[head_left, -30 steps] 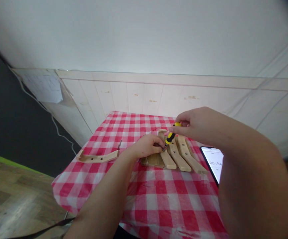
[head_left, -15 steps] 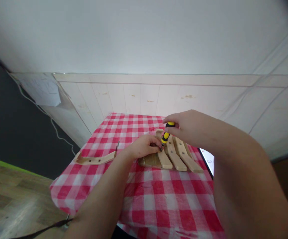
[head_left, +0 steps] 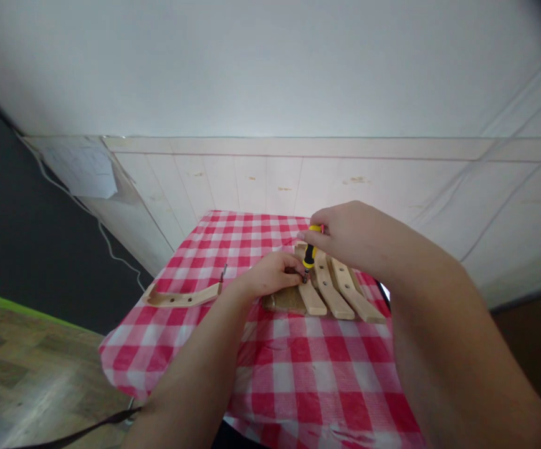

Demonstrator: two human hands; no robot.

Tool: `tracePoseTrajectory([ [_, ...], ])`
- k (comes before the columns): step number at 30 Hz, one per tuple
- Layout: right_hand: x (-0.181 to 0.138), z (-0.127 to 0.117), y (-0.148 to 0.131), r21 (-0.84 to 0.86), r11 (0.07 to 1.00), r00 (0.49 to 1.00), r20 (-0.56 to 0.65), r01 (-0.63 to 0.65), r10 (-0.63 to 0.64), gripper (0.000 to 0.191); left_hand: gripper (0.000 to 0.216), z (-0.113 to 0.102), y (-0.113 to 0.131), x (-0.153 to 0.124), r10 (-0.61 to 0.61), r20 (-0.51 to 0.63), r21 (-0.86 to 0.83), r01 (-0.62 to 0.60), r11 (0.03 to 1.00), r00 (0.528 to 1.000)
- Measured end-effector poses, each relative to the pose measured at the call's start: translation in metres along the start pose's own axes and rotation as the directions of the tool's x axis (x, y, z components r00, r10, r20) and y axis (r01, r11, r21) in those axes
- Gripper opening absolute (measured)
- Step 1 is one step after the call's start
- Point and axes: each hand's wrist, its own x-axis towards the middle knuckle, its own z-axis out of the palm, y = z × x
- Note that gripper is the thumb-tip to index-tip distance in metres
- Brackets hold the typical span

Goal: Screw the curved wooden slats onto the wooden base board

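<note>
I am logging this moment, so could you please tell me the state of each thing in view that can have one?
screwdriver, nearly upright, tip down at the slat assembly.
right hand, closed on the screwdriver's handle top.
left hand, resting on the slat assembly beside the tip.
slat assembly, lying flat on the tablecloth.
curved wooden piece, lying loose, untouched.
tablecloth, spread flat under everything.

No writing can be read; the wall sheet (head_left: 83,171) is blurred.
</note>
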Motion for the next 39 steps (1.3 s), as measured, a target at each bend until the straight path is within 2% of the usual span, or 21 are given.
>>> tracePoseTrajectory([
  [9,-0.013,-0.006,0.010,0.088,0.985,0.982,0.100,0.152,-0.160,0.028,0.016,0.001,-0.003,0.001,0.016,-0.004,0.010,-0.016,1.000,1.000],
  [11,-0.010,-0.008,0.009,0.084,0.989,0.988,0.087,0.123,-0.130,0.029,0.016,0.000,-0.003,0.001,0.023,-0.008,0.022,-0.023,1.000,1.000],
  [14,-0.003,-0.006,0.007,0.008,1.000,0.998,0.057,-0.014,0.014,0.028,0.017,0.000,-0.003,0.001,0.025,0.000,0.047,-0.025,0.999,1.000],
  [16,0.001,-0.004,0.007,-0.029,0.998,0.998,0.029,-0.053,0.054,0.030,0.016,-0.001,-0.003,0.001,0.025,0.005,0.048,-0.025,0.999,1.000],
  [19,0.001,-0.001,0.007,0.016,1.000,1.000,-0.023,0.014,-0.014,0.030,0.015,-0.001,-0.001,0.001,0.020,-0.001,0.057,-0.020,0.998,1.000],
  [22,-0.007,-0.005,0.009,0.045,0.996,0.996,0.044,0.075,-0.077,0.025,0.015,-0.001,0.001,0.000,0.007,-0.008,0.081,-0.006,0.997,1.000],
  [25,-0.012,-0.010,0.011,-0.017,1.000,0.992,0.126,0.023,-0.020,0.026,0.016,-0.001,0.002,0.000,0.010,-0.003,0.081,-0.009,0.997,1.000],
  [28,-0.011,-0.010,0.011,-0.068,0.997,0.994,0.092,-0.046,0.052,0.037,0.015,-0.001,0.002,0.001,0.020,-0.005,0.085,-0.020,0.996,1.000],
  [30,-0.009,-0.009,0.009,-0.076,0.995,0.996,0.065,-0.063,0.068,0.037,0.015,-0.001,0.002,0.000,0.017,-0.007,0.084,-0.017,0.996,1.000],
  [35,-0.013,-0.009,0.003,0.037,0.998,0.995,0.085,0.047,-0.050,0.029,0.016,-0.001,0.004,-0.001,-0.011,-0.001,0.100,0.011,0.995,1.000],
  [39,-0.017,-0.013,0.003,-0.001,0.999,0.992,0.125,0.033,-0.032,0.024,0.017,0.000,0.006,-0.002,-0.001,0.002,0.081,0.001,0.997,1.000],
])
